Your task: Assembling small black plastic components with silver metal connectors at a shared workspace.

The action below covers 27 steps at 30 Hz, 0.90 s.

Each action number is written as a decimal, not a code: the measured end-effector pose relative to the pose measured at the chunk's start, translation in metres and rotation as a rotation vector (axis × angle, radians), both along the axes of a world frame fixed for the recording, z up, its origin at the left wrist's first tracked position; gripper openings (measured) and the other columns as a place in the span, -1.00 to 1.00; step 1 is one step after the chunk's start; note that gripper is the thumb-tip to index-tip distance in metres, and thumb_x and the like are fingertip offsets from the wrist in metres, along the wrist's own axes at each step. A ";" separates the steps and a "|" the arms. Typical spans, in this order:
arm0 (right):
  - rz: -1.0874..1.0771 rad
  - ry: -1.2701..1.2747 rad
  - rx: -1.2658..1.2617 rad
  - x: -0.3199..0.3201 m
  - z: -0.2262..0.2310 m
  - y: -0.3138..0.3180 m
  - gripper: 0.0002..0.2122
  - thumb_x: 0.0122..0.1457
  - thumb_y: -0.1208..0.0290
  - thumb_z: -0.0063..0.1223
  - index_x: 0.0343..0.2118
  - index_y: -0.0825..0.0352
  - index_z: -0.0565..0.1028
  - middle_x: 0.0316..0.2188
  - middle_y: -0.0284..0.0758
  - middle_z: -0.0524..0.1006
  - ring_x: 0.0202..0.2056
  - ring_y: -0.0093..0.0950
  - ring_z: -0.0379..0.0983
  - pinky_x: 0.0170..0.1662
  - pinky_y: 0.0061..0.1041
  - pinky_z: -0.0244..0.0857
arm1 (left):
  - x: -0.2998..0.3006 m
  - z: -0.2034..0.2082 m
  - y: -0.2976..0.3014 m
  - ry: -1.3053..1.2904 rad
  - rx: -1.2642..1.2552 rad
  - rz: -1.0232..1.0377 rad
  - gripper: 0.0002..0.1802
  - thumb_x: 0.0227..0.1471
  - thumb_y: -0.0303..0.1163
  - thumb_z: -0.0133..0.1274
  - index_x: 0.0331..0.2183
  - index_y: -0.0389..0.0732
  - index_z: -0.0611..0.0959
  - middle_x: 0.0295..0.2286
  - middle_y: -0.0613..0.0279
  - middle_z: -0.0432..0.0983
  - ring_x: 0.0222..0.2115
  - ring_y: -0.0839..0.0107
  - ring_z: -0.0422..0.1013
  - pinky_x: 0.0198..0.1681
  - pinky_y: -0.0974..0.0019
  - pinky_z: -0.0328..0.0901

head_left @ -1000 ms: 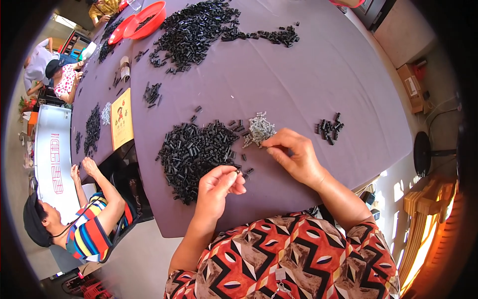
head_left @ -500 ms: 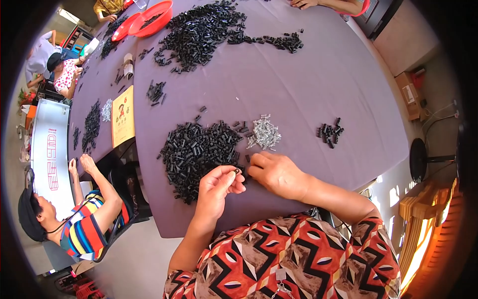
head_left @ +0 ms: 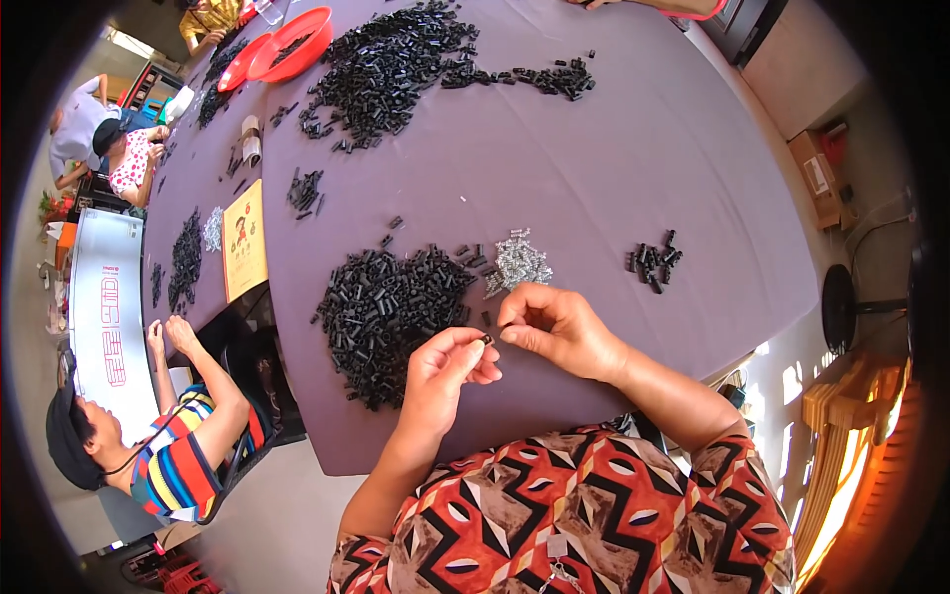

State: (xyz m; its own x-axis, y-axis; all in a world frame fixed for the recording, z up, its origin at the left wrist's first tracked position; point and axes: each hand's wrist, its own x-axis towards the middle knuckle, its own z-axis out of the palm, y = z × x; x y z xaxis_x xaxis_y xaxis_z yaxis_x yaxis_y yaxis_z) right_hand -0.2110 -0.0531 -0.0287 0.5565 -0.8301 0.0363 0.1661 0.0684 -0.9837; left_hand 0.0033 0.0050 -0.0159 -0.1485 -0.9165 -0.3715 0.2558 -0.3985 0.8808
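Observation:
Between the thumb and forefinger of my left hand point(head_left: 442, 368) is a small black cylindrical piece point(head_left: 486, 340), its end turned toward my right hand. My right hand point(head_left: 566, 335) is pinched a short gap away, thumb against forefinger; whatever lies in the pinch is too small to make out. Just beyond my left hand spreads a large heap of black cylindrical pieces point(head_left: 381, 317). A small pile of silvery metal parts point(head_left: 522, 259) lies past my right hand's knuckles. Farther right is a little group of black pieces point(head_left: 653, 260).
A bigger black heap point(head_left: 386, 74) covers the far table, beside red bowls point(head_left: 317, 49). A yellow booklet point(head_left: 245, 241) lies at the left edge. A person in a striped shirt point(head_left: 183, 445) sits left; others work farther off. A black fan point(head_left: 839, 309) stands right.
My right hand has drawn back from the table and turned, its thumb and forefinger now pinched. My left hand has shifted slightly right, keeping the black piece. The view has moved a little.

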 end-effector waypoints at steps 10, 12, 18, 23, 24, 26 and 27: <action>0.048 -0.063 0.182 -0.004 0.001 -0.001 -0.93 0.25 0.63 0.14 -0.22 0.41 0.53 -0.36 -0.45 0.56 -0.34 -0.70 0.47 -0.27 -0.63 0.39 | -0.009 0.002 0.000 -0.081 -0.030 -0.034 -0.76 0.30 -0.40 0.03 -0.08 -0.33 0.61 -0.31 0.11 0.65 -0.40 0.40 0.58 -0.25 0.36 0.47; 0.050 -0.054 0.178 -0.003 -0.002 -0.001 -0.93 0.25 0.63 0.14 -0.23 0.41 0.53 -0.37 -0.45 0.56 -0.34 -0.70 0.47 -0.27 -0.64 0.39 | -0.011 0.004 0.001 -0.115 -0.046 -0.040 -0.77 0.29 -0.42 0.03 -0.08 -0.35 0.61 -0.32 0.12 0.65 -0.39 0.42 0.58 -0.24 0.37 0.46; 0.064 -0.001 0.166 -0.004 -0.002 -0.001 -0.95 0.24 0.63 0.14 -0.25 0.41 0.54 -0.40 -0.45 0.56 -0.38 -0.69 0.48 -0.29 -0.65 0.39 | -0.016 0.002 0.005 -0.317 -0.192 -0.038 -0.80 0.24 -0.54 0.09 -0.10 -0.38 0.61 -0.30 0.16 0.63 -0.36 0.45 0.57 -0.20 0.40 0.46; 0.073 0.009 0.218 -0.006 -0.001 -0.001 -0.96 0.25 0.61 0.14 -0.26 0.41 0.55 -0.41 -0.44 0.56 -0.40 -0.69 0.50 -0.33 -0.66 0.42 | -0.020 0.002 0.003 -0.697 -0.546 -0.087 -0.82 0.22 -0.57 0.11 -0.13 -0.39 0.63 -0.28 0.18 0.60 -0.35 0.46 0.56 -0.24 0.43 0.46; 0.081 -0.002 0.229 -0.006 -0.001 -0.001 -0.97 0.26 0.60 0.14 -0.26 0.41 0.56 -0.41 -0.44 0.57 -0.40 -0.68 0.50 -0.34 -0.66 0.42 | -0.020 -0.001 0.003 -0.725 -0.611 -0.075 -0.82 0.22 -0.56 0.12 -0.14 -0.40 0.64 -0.29 0.17 0.61 -0.36 0.46 0.56 -0.26 0.42 0.47; 0.088 -0.013 0.241 -0.006 -0.002 -0.002 -0.97 0.27 0.59 0.14 -0.27 0.41 0.56 -0.41 -0.44 0.57 -0.41 -0.68 0.51 -0.35 -0.66 0.43 | -0.020 -0.002 0.003 -0.753 -0.676 -0.063 -0.82 0.22 -0.55 0.12 -0.14 -0.40 0.64 -0.30 0.17 0.62 -0.37 0.45 0.57 -0.28 0.42 0.47; 0.107 -0.035 0.256 -0.007 -0.003 -0.004 -0.97 0.28 0.58 0.14 -0.27 0.40 0.57 -0.41 -0.43 0.57 -0.41 -0.68 0.51 -0.35 -0.65 0.43 | -0.019 0.000 0.004 -0.490 -0.421 -0.033 -0.82 0.22 -0.55 0.13 -0.14 -0.41 0.64 -0.31 0.15 0.63 -0.38 0.45 0.57 -0.28 0.41 0.48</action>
